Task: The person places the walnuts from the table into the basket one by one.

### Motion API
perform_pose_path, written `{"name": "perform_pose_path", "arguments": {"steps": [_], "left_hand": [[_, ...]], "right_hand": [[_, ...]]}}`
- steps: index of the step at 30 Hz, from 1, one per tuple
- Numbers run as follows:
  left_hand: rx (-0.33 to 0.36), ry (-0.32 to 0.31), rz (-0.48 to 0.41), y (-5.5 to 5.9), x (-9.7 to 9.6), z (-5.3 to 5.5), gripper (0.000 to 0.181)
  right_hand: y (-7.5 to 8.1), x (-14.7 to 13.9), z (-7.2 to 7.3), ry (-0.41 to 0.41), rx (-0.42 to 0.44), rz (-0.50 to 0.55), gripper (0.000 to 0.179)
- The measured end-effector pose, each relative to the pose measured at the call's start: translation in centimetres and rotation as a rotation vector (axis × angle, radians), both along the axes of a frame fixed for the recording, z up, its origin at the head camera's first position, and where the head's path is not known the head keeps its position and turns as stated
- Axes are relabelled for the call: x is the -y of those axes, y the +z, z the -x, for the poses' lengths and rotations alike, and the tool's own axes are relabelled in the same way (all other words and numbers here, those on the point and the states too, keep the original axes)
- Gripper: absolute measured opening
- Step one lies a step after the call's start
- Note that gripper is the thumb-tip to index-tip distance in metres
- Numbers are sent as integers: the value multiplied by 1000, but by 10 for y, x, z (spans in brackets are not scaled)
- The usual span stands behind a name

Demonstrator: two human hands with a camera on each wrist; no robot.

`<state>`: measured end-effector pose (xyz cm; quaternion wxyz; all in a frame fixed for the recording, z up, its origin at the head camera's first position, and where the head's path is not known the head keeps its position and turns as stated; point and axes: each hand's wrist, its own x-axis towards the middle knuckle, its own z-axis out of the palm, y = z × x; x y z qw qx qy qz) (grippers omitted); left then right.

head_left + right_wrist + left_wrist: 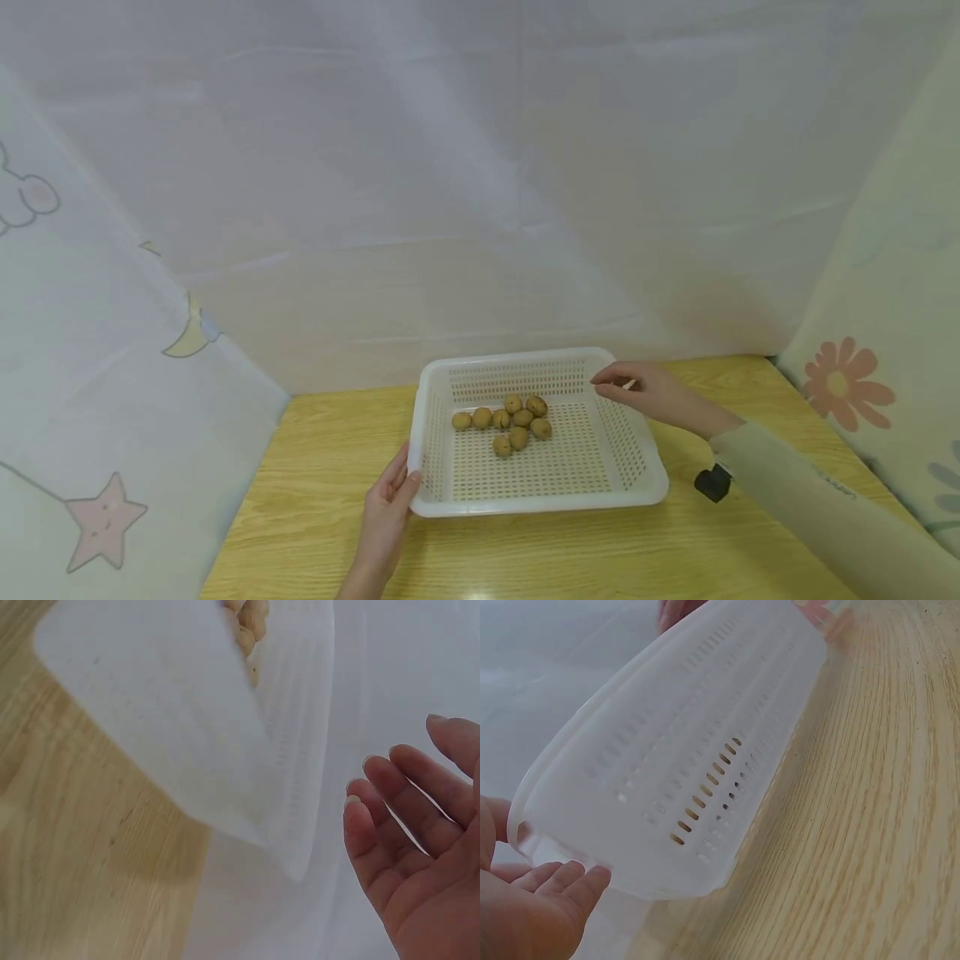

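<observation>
A white plastic basket (pixel 536 504) with slotted walls stands on the wooden table, and several walnuts (pixel 517 438) lie loosely together on its floor. At the basket's left rim is my left hand (pixel 386 508), gripping it with the thumb on the rim and the fingers along the outer side. In the left wrist view, fingertips of the left hand (pixel 551 900) touch the basket's outer wall (pixel 652 780). My right hand (pixel 648 390) hovers by the far right corner of the basket, holding nothing. The right wrist view shows its fingers (pixel 409 795) loosely bent and apart from the basket.
Pale wood grain marks the table (pixel 300 500) beneath the basket. Behind it hangs a plain whitish sheet (pixel 465 208). Patterned cloth panels with a pink star (pixel 107 522) on the left and a red flower (pixel 847 383) on the right enclose the sides.
</observation>
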<state>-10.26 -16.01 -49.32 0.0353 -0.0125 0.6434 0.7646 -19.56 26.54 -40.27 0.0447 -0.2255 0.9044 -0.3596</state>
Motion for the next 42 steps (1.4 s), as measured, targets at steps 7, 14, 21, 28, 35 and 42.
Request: {"name": "perform_pose_path", "arguments": {"steps": [7, 14, 21, 28, 35, 42], "left_hand": [[-1, 4, -15, 0, -2, -1, 62], [-18, -1, -25, -1, -3, 0, 63], [-15, 5, -28, -3, -3, 1, 63], [1, 26, 5, -2, -3, 0, 64], [6, 50, 77, -2, -1, -3, 62], [-36, 59, 171, -5, 17, -2, 63]], "right_hand": [[-9, -40, -27, -110, -59, -5, 30], [-26, -67, -48, -196, -167, -111, 39], [-51, -89, -55, -327, -223, -139, 49], [-71, -97, -60, -341, -247, -216, 53], [-85, -86, -66, -357, -336, -379, 65], [-86, -75, -70, -364, -319, -380, 67]]}}
